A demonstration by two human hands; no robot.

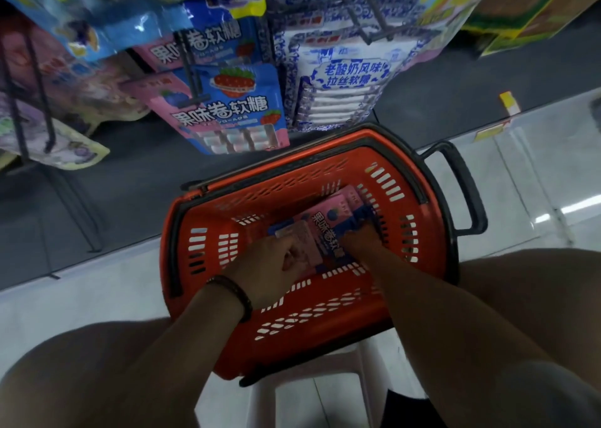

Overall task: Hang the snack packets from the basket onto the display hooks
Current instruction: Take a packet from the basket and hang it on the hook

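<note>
Snack packets (325,229): min. 3 visible, overlapped flat in the 1 orange basket (309,346), which is set on a stool (312,379) with the display hooks (190,66) at far side, prob. for short reach. Left hand (263,265): grip curled on a pink packet (305,249) at its near edge, apparently to lift it. Right hand (361,239) at pile's right, fingers hidden, so grip state cannot be told.

Packets (328,229) in basket (270,180), below hooks (190,70)
</note>
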